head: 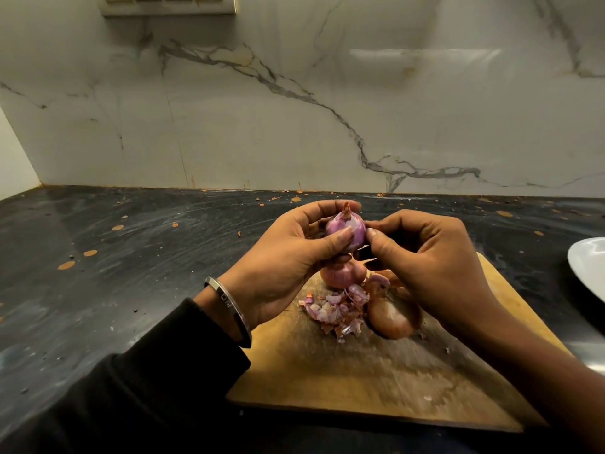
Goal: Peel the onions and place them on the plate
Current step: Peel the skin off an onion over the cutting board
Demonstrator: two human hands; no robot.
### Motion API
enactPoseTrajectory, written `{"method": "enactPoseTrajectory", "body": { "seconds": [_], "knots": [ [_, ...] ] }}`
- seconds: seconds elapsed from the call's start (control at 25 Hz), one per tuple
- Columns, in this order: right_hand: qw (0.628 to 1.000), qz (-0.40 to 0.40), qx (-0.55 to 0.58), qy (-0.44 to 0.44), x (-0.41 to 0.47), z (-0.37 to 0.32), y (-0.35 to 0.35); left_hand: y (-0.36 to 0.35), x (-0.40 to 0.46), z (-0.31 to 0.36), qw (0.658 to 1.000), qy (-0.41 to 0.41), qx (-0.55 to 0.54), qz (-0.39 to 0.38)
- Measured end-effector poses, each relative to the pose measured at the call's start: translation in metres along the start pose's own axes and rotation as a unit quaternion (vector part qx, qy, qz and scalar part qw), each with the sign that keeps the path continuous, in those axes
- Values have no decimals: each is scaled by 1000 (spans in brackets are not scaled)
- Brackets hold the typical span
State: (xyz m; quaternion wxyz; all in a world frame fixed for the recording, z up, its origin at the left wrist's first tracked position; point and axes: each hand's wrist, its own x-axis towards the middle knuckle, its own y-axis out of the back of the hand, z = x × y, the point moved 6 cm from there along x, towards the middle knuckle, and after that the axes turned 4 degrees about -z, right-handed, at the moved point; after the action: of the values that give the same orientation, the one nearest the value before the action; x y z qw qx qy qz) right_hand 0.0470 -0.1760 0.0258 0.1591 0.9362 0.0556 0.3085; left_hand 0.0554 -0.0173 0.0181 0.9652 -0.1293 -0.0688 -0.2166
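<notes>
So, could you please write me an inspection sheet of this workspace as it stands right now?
Surface: dark stone counter with orange specks; wooden cutting board lies on it.
Job's things: held onion, mostly purple and bare, dry tip still on; two unpeeled onions on the board, far one, near one; white plate at the right edge, visible part bare.
Clutter: pile of peels on the board between the onions.
Grippers: left hand cradles the held onion; right hand pinches at its side.
Cables: nothing seen.
Surroundings: marble wall; switch panel at top; bangle on left wrist.
</notes>
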Motion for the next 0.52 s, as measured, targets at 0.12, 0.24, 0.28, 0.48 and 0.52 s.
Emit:
{"method": "enactPoseTrajectory", "body": {
  "seconds": [0.12, 0.24, 0.28, 0.48, 0.52],
  "knots": [
    [1000, 2, 1, 3, -1, -3, -1, 1, 1, 0, 1000, 0, 0, 1],
    [1000, 0, -6, -3, -1, -2, -2, 1, 0, -1, 1000, 0, 0, 2],
    [1000, 1, -6, -1, -1, -3, -1, 0, 0, -1, 1000, -2, 2, 2],
    [1000, 6, -27, -2, -1, -4, -1, -3, -2, 0, 1000, -4, 13, 8],
    [999, 9, -38, -1, 0, -3, -2, -4, -2, 0, 1000, -2, 15, 9]
  ]
}}
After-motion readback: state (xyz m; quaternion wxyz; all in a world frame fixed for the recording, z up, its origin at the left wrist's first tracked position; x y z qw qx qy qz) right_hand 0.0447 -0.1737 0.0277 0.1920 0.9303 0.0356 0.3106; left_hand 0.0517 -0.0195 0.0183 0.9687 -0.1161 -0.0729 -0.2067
